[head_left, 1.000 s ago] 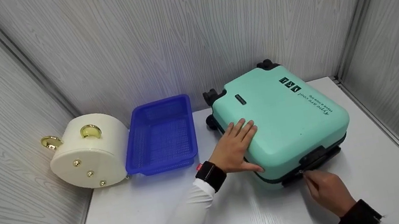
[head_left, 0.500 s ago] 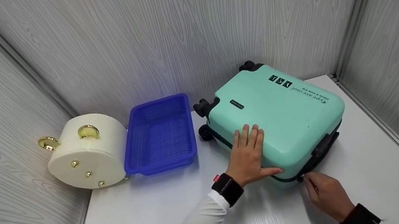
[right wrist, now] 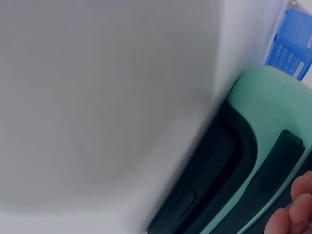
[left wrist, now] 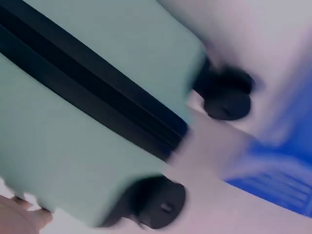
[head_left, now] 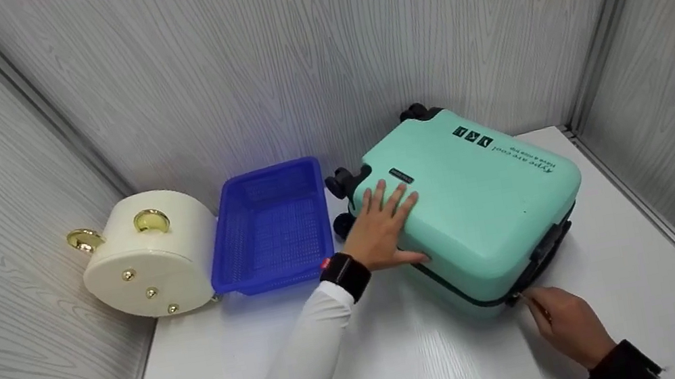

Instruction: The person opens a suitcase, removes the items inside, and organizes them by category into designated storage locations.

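Note:
A mint-green hard-shell suitcase (head_left: 483, 199) lies flat on the white table, its black wheels (head_left: 343, 183) toward the back left. Spread fingers of my left hand (head_left: 379, 230) rest on the lid's left edge, thumb down the side. At the near corner, my right hand (head_left: 569, 322) pinches a small zipper pull (head_left: 515, 298) on the black seam. Curled fingertips show close to the black side handle (right wrist: 282, 161) in the right wrist view. The left wrist view catches the black zipper band (left wrist: 92, 83) running between two wheels.
Left of the suitcase stands a blue plastic basket (head_left: 323, 219). Farther left, a cream round case (head_left: 178, 223) with gold rings lies tipped against it. Grey wood-grain panels (head_left: 314, 49) wall in the table at back and sides.
The suitcase has turned a little, its wheels swinging left and nearer. My left hand has slid back along the lid toward the wheels. The right hand stays at the near corner's seam.

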The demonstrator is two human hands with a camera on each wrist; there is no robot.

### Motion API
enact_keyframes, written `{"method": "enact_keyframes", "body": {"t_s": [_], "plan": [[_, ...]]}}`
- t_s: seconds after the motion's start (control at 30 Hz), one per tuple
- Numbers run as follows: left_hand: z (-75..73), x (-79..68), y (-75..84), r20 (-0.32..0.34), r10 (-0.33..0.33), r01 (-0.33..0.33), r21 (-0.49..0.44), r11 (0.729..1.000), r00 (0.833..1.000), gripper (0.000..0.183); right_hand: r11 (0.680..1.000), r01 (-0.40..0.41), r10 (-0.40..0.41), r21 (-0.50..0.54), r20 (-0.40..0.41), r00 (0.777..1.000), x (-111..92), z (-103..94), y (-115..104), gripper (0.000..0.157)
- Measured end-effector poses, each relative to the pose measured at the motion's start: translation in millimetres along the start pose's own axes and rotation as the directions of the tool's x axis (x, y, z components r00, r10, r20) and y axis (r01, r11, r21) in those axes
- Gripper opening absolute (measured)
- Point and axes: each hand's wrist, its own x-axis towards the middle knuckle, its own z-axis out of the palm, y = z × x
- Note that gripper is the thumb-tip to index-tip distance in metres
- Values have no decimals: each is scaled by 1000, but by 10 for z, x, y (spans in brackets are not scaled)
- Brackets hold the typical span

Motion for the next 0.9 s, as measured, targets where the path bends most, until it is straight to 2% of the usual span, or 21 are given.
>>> {"method": "enact_keyframes", "body": {"t_s": [0.13,0.27,0.4,0.63,0.73,0.9], "plan": [[1,44,-194,32,-17,16,39,999,999,126,1000,21,-21,-1,1,1000,-1,-14,23,19],[42,55,-221,15,-17,16,74,997,1000,127,1000,22,-22,0,2,1000,-12,-35,47,18],[104,41,-133,-19,-40,42,93,995,999,126,1000,-4,4,-8,-10,1000,-27,-79,90,16],[201,137,94,-123,-81,91,74,993,989,124,996,-73,71,-50,-50,996,-57,-152,172,15],[206,156,159,-151,-96,110,94,989,984,123,996,-66,62,-58,-63,996,-89,-132,124,15],[185,170,239,-168,-118,141,132,981,979,123,997,-10,3,-72,-91,996,-122,-76,-1,18]]}}
